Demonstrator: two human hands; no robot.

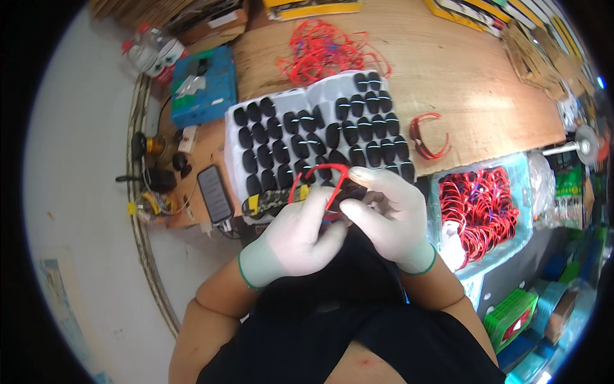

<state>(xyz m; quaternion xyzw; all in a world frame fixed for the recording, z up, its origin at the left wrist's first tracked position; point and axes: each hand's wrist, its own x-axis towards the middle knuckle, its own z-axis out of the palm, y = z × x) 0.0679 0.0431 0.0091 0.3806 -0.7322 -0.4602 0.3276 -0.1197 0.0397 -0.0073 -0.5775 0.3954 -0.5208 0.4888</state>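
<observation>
In white gloves with green cuffs, both hands meet in front of my chest at the table's near edge. Closed around one side of a red glasses frame (344, 174) is my left hand (297, 240). My right hand (393, 217) pinches the other side, with a dark lens (350, 192) between its thumb and fingers; whether the lens sits in the frame is hard to see. Beyond the hands, rows of black lenses (364, 128) lie on a white cloth (234, 150). A black-and-yellow patterned strip (272, 201) rests at the cloth's near edge, beside my left hand.
A heap of red frames (326, 51) lies at the back, and one pair of red glasses (419, 137) right of the cloth. A tub (527, 192) holds many red glasses at the right. On the left are a phone (215, 194), a blue box (217, 83) and bottles (144, 57).
</observation>
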